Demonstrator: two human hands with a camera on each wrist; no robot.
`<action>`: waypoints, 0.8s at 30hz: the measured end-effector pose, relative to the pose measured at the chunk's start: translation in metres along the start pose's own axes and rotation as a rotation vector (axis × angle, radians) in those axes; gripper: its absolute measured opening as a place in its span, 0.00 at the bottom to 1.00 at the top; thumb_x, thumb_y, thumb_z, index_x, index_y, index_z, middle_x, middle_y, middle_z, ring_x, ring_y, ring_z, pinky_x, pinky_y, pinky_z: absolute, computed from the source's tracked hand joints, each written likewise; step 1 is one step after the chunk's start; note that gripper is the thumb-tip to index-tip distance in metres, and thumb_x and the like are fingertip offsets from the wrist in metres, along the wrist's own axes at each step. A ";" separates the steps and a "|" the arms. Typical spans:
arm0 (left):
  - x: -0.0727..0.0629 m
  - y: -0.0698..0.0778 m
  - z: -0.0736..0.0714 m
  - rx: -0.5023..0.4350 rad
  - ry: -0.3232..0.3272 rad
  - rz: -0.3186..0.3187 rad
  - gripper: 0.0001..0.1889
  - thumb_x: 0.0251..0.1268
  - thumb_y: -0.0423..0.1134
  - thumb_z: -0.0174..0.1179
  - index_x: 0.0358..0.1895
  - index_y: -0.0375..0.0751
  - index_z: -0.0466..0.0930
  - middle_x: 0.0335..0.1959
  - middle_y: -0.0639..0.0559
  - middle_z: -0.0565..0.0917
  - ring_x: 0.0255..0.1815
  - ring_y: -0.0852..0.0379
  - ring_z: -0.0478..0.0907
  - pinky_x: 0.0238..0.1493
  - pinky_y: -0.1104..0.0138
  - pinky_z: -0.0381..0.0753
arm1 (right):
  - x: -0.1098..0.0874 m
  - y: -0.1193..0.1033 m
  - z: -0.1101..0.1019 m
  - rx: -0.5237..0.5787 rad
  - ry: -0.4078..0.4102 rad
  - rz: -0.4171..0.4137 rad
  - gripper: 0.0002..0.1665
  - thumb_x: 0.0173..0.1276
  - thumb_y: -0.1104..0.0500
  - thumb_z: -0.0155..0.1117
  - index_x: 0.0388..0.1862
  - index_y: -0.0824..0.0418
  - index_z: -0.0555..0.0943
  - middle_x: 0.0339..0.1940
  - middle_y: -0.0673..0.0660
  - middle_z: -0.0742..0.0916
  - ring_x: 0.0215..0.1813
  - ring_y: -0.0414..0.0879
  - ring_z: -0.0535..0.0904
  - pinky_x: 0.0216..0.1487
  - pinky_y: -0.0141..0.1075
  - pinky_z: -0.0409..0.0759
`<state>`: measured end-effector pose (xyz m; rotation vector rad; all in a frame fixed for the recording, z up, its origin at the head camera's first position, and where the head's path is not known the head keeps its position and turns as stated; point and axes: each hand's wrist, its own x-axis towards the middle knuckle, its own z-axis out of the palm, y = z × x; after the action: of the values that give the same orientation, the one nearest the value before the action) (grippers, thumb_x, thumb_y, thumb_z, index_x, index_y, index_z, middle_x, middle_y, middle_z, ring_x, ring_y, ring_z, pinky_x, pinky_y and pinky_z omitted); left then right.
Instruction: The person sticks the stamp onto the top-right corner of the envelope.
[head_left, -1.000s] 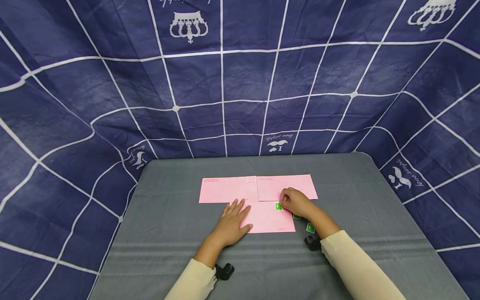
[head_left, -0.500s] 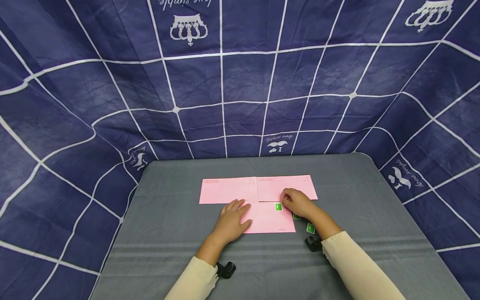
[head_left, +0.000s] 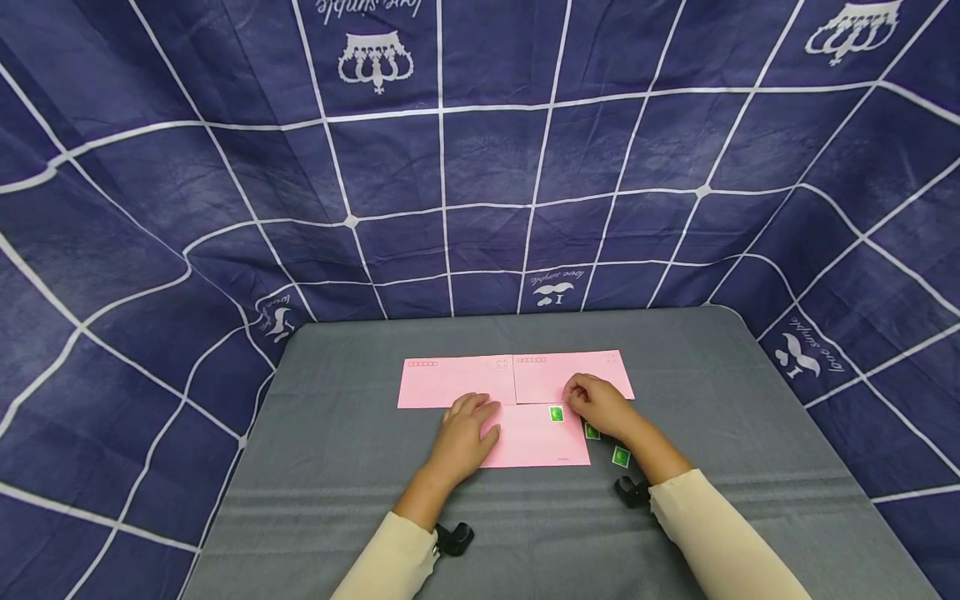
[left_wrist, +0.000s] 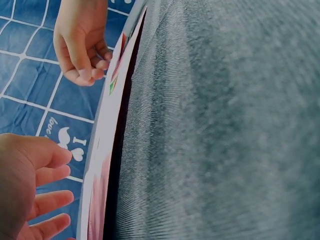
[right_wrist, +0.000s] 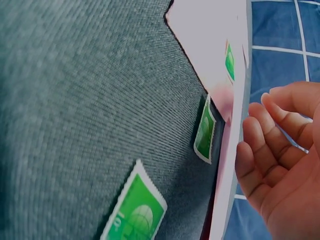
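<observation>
A pink envelope (head_left: 532, 446) lies flat in front, with a green stamp (head_left: 556, 413) at its upper right corner. Above that envelope's left end is my left hand (head_left: 461, 437), its fingers loosely bent and nothing in them; the left wrist view (left_wrist: 30, 185) shows them apart from the paper. My right hand (head_left: 600, 406) hovers just right of the stamp, fingers loosely curled, thumb near the index fingertip. No object shows between them in the right wrist view. Two loose green stamps lie on the grey cloth: one (right_wrist: 205, 132) beside the envelope's right edge, another (right_wrist: 137, 210) nearer the person.
Two more pink envelopes, one at the left (head_left: 450, 385) and one at the right (head_left: 540, 379), lie side by side behind the front one. Grey cloth (head_left: 337, 433) covers the table. A dark blue curtain (head_left: 480, 167) with white lines hangs around its back and sides.
My left hand's fingers have drawn in from their spread pose on the envelope and lifted. My right hand has edged right, slightly away from the stamp on the envelope.
</observation>
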<state>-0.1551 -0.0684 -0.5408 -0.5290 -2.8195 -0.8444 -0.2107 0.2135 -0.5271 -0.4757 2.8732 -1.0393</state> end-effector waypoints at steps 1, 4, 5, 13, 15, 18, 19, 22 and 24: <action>0.001 0.000 0.000 -0.002 0.004 0.000 0.20 0.67 0.42 0.62 0.61 0.43 0.83 0.64 0.43 0.80 0.71 0.42 0.70 0.70 0.46 0.68 | -0.001 0.000 -0.001 0.006 0.005 -0.002 0.02 0.68 0.63 0.62 0.37 0.59 0.82 0.31 0.50 0.80 0.34 0.41 0.73 0.37 0.30 0.70; 0.004 0.001 0.000 -0.005 0.004 -0.004 0.21 0.67 0.42 0.62 0.61 0.42 0.83 0.64 0.44 0.80 0.71 0.43 0.70 0.72 0.46 0.68 | -0.004 0.000 -0.004 0.021 0.014 -0.004 0.03 0.70 0.62 0.62 0.38 0.60 0.81 0.31 0.50 0.80 0.34 0.41 0.73 0.36 0.30 0.71; 0.005 0.001 -0.001 -0.005 0.004 -0.002 0.21 0.67 0.42 0.62 0.61 0.42 0.83 0.64 0.44 0.80 0.71 0.43 0.70 0.72 0.47 0.68 | -0.005 0.000 -0.005 0.024 0.016 -0.007 0.03 0.70 0.61 0.63 0.39 0.60 0.81 0.31 0.50 0.80 0.33 0.41 0.73 0.36 0.30 0.71; 0.014 0.002 0.001 0.008 -0.037 0.001 0.23 0.68 0.43 0.62 0.65 0.43 0.80 0.67 0.45 0.78 0.71 0.45 0.71 0.73 0.50 0.70 | -0.013 0.005 -0.009 0.048 0.055 0.001 0.04 0.70 0.61 0.64 0.38 0.60 0.82 0.30 0.50 0.79 0.33 0.40 0.73 0.35 0.29 0.71; 0.016 0.003 0.001 0.009 -0.043 0.008 0.23 0.68 0.44 0.62 0.65 0.42 0.80 0.67 0.45 0.78 0.72 0.45 0.71 0.73 0.51 0.69 | -0.016 0.007 -0.010 0.062 0.061 0.003 0.05 0.71 0.59 0.64 0.38 0.61 0.82 0.29 0.49 0.79 0.32 0.39 0.73 0.35 0.29 0.71; 0.020 0.005 0.001 0.008 -0.052 0.019 0.24 0.68 0.44 0.61 0.65 0.42 0.79 0.67 0.45 0.78 0.72 0.45 0.71 0.73 0.52 0.69 | -0.020 0.009 -0.011 0.070 0.066 -0.004 0.05 0.72 0.59 0.64 0.38 0.62 0.82 0.29 0.49 0.79 0.31 0.38 0.72 0.34 0.28 0.71; 0.020 0.006 0.001 0.008 -0.056 0.022 0.24 0.68 0.44 0.61 0.65 0.41 0.79 0.67 0.45 0.77 0.72 0.45 0.71 0.74 0.52 0.69 | -0.021 0.009 -0.011 0.072 0.066 -0.006 0.05 0.72 0.60 0.64 0.38 0.62 0.82 0.29 0.49 0.79 0.31 0.37 0.72 0.35 0.28 0.71; 0.022 0.008 0.002 0.010 -0.072 0.034 0.24 0.69 0.44 0.61 0.66 0.40 0.78 0.68 0.44 0.77 0.73 0.45 0.70 0.75 0.52 0.68 | -0.026 0.009 -0.013 0.083 0.070 -0.001 0.05 0.72 0.60 0.64 0.37 0.61 0.81 0.29 0.49 0.79 0.31 0.37 0.72 0.34 0.28 0.71; 0.023 0.009 0.003 0.008 -0.090 0.036 0.25 0.69 0.45 0.60 0.66 0.39 0.78 0.69 0.44 0.76 0.75 0.44 0.68 0.76 0.52 0.66 | -0.030 0.009 -0.015 0.092 0.071 0.002 0.04 0.72 0.61 0.64 0.38 0.61 0.81 0.30 0.50 0.78 0.31 0.37 0.71 0.33 0.28 0.71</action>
<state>-0.1734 -0.0532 -0.5328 -0.6302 -2.8835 -0.8224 -0.1868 0.2381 -0.5228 -0.4387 2.8700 -1.2060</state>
